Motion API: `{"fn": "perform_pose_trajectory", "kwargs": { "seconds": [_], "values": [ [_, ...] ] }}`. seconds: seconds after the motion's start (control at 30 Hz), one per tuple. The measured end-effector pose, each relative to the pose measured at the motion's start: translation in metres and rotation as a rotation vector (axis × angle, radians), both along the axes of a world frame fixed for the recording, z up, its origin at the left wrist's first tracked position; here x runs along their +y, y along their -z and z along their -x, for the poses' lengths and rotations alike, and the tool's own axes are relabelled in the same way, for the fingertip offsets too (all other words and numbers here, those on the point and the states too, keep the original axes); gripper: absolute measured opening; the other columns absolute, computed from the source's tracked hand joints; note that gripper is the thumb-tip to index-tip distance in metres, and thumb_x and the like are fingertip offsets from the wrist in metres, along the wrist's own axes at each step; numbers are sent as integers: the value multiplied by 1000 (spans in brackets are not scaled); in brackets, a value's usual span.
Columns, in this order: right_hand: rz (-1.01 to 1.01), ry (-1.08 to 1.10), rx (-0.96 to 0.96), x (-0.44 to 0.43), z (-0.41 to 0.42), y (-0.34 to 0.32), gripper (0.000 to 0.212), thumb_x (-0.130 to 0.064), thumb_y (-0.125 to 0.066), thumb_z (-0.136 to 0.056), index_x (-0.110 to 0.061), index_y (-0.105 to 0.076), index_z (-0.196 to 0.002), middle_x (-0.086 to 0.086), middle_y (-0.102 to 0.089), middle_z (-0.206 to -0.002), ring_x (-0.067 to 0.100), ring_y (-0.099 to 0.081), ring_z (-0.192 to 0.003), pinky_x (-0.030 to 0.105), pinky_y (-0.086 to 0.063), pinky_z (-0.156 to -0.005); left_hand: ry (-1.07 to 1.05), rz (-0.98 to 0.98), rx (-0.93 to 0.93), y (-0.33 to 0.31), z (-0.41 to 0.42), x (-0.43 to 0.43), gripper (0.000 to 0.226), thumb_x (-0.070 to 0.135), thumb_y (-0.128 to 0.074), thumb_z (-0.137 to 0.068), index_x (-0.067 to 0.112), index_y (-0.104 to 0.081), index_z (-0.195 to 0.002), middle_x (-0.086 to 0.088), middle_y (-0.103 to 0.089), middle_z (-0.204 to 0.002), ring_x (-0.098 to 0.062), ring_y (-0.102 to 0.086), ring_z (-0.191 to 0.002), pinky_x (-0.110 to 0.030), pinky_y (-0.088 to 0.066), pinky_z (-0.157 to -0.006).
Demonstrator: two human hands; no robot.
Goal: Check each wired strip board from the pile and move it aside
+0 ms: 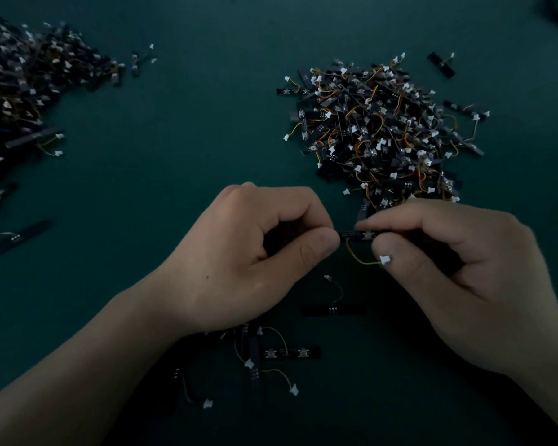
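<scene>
A thin black strip board [355,235] is held level between both hands above the dark green table. My left hand [255,255] pinches its left end between thumb and forefinger. My right hand [458,268] pinches its right part, and the board's yellow wire loops down to a white connector [384,259] by my right thumb. A big pile of wired strip boards [384,130] lies just beyond my right hand. A second large heap of boards [23,91] spreads along the left edge.
Several loose boards with wires lie near me under my wrists, among them one flat strip [332,310] and a crossed cluster [264,355]. A single board [20,238] lies at the left, another [442,64] at the far right. Bare table surface [190,123] separates the two heaps.
</scene>
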State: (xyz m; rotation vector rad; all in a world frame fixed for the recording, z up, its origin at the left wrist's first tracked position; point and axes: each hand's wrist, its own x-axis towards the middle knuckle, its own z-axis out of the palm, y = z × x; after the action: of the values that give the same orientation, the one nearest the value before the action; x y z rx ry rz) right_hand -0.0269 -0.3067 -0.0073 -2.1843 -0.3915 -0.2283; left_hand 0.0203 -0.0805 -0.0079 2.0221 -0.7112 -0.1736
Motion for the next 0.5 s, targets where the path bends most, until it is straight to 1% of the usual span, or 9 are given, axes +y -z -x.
{"fn": "perform_pose_trajectory", "kwargs": {
  "seconds": [0.03, 0.1, 0.17, 0.2, 0.23, 0.3, 0.33, 0.43, 0.5],
  "values": [
    [-2, 0, 24, -1, 0, 1, 16, -31, -58, -98, -31, -75, -100, -10, -70, -79, 4, -65, -65, 8, -41, -55, -3, -5, -13, 0, 0, 0, 20, 30, -63, -100, 23, -67, -82, -1, -60, -62, -24, -54, -54, -37, -42, -53],
    [2, -17, 72, -2, -1, 3, 25, -31, -52, -101, -25, -75, -93, 0, -67, -71, 11, -59, -56, 14, -39, -48, -17, -16, -42, 0, 0, -1, 21, 30, -64, -100, 22, -67, -81, 0, -60, -61, -24, -54, -54, -33, -42, -54],
    [-10, -42, 111, -3, -1, 3, 36, -31, -46, -103, -15, -71, -83, 4, -62, -65, 13, -54, -52, 18, -37, -47, -33, -12, -48, 0, 0, -2, 21, 28, -64, -100, 21, -67, -80, 2, -58, -59, -23, -52, -53, -28, -41, -52],
    [-19, -52, 119, -3, -1, 3, 39, -31, -45, -104, -14, -68, -79, 4, -59, -62, 13, -52, -51, 19, -37, -47, -37, -8, -44, 0, 0, -3, 21, 27, -64, -100, 21, -67, -80, 2, -57, -58, -22, -51, -51, -28, -40, -51],
    [-29, -58, 121, -3, -1, 3, 40, -31, -44, -105, -16, -65, -74, 3, -56, -60, 13, -50, -49, 20, -36, -46, -39, -10, -46, 0, 0, -3, 21, 28, -65, -100, 21, -67, -80, 2, -56, -58, -22, -51, -51, -28, -40, -50],
    [-39, -58, 125, -2, -2, 3, 38, -36, -46, -104, -24, -60, -70, 3, -53, -57, 13, -49, -47, 23, -37, -44, -38, -31, -65, 0, 0, -3, 23, 33, -64, -100, 22, -67, -80, 2, -58, -58, -22, -53, -52, -31, -42, -54],
    [-25, -46, 121, -1, -2, 3, 36, -39, -50, -102, -26, -61, -70, 2, -53, -56, 14, -50, -46, 24, -37, -43, -28, -33, -65, -1, 0, -3, 24, 34, -62, -100, 22, -67, -80, 1, -59, -59, -22, -54, -53, -31, -42, -55],
    [32, -14, 86, 1, -2, 4, 34, -41, -58, -98, -23, -66, -70, -1, -56, -56, 13, -53, -46, 21, -36, -42, 8, -8, -46, -3, 0, -4, 25, 33, -62, -98, 20, -66, -77, 3, -59, -59, -22, -56, -54, -28, -42, -52],
    [38, -23, 67, 1, -3, 4, 35, -38, -60, -98, -20, -69, -69, -2, -57, -56, 13, -55, -49, 20, -36, -44, -32, -23, -110, -3, 2, -5, 24, 29, -66, -93, 19, -64, -72, 5, -60, -59, -21, -57, -59, -20, -42, -55]
  ]
}}
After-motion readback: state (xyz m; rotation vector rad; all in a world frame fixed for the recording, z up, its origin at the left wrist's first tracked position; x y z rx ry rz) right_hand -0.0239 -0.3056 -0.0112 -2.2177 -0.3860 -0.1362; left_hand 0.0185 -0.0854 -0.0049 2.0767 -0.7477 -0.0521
